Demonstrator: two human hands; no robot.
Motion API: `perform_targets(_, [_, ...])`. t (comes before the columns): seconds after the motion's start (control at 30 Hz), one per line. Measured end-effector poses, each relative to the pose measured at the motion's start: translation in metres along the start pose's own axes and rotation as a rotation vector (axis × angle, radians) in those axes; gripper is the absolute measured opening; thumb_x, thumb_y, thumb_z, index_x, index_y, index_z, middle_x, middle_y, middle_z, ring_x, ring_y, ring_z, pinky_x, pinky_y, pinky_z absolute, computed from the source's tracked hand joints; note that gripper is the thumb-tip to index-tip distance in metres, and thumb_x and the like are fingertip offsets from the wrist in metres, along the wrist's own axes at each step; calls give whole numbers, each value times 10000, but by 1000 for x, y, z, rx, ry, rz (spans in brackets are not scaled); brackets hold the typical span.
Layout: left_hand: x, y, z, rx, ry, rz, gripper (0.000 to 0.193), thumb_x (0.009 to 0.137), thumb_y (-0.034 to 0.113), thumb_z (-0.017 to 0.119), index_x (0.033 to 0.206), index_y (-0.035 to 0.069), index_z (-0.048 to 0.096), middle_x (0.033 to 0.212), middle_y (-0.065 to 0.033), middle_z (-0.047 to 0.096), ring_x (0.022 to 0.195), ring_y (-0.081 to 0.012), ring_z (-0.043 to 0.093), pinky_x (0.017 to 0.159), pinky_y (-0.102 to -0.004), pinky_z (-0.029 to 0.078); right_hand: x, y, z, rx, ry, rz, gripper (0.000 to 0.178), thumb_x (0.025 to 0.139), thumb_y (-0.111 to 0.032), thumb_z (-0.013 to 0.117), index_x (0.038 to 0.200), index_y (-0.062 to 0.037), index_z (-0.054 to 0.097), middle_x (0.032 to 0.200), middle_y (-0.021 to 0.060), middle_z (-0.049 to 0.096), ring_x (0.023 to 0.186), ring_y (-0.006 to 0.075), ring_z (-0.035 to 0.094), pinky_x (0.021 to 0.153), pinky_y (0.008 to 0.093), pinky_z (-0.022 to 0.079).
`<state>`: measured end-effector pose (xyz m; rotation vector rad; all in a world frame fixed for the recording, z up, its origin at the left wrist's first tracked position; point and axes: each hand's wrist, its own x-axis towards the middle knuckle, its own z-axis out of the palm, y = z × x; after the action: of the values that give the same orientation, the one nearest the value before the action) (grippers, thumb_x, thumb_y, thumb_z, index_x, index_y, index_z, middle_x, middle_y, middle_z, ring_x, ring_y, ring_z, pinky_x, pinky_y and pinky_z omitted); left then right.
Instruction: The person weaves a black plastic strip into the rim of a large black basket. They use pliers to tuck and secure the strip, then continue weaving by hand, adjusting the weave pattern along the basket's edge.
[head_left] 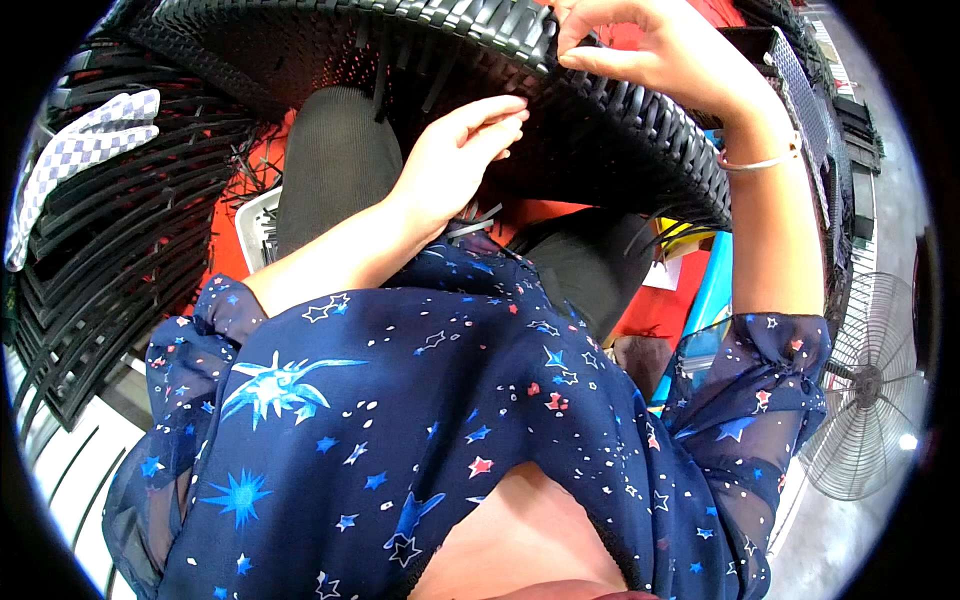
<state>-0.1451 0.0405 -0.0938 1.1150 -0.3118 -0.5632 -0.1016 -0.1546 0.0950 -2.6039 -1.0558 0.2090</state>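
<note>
A large woven piece (650, 130) of glossy black flat strips spans the top of the frame, bowed into a wide curve; its edge is a thick, ridged braid, and loose strip ends dangle beneath it. At upper right, the right hand (665, 55) bends over this braid, thumb and forefinger curved into a ring with tips close together; whether a strip is pinched there I cannot tell. The left hand (450, 160), upper centre, has its fingers half bent and close together just below the edge; its thumb is hidden, so I cannot tell if it grips anything.

Under the weave are dark, finely ribbed trousers (335, 170). The sheer-sleeved navy blouse (330, 430), printed with stars, fills the lower frame, and a smooth, pale bangle (765, 162) circles the right wrist. At left, curved black slats (120, 240) lie stacked beneath a soft checked cloth (85, 150), near a white plastic tray (246, 222) holding dark strips. A round wire-caged fan (868, 390) stands at far right.
</note>
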Motion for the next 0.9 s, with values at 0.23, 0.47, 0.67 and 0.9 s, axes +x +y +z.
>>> perform_targets(0.23, [10, 5, -4, -79, 8, -89, 327, 1031, 264, 653, 1266, 38, 676, 1204, -79, 712, 1083, -134, 665, 972, -287, 520, 7, 0, 16, 47, 23, -1, 107, 812, -98, 768, 838, -12, 709, 930, 93, 597, 926, 256, 625, 830, 358, 497])
perform_targets(0.47, [27, 12, -1, -84, -76, -47, 281, 1049, 336, 631, 938, 81, 669, 851, 5, 659, 788, -95, 631, 768, -252, 519, -26, 12, 41, 349, 382, 41, 561, 856, -177, 832, 1357, -55, 611, 1374, 150, 549, 1301, 270, 544, 1115, 375, 433])
perform_targets(0.67, [29, 2, -27, 363, -183, 158, 338, 1082, 280, 575, 840, 48, 621, 761, 11, 594, 708, -82, 564, 681, -259, 482, -81, 5, 61, -59, 435, 413, 838, 783, -313, 865, 1498, -83, 493, 1360, 178, 630, 1286, 329, 602, 1099, 410, 462])
perform_targets(0.9, [12, -11, -33, 411, -120, 177, 355, 1104, 249, 525, 853, 21, 629, 792, -11, 612, 743, -97, 579, 723, -269, 497, -79, -4, 68, -247, 424, 386, 842, 731, -398, 878, 1455, -129, 544, 1236, 162, 678, 1140, 360, 664, 1001, 418, 516])
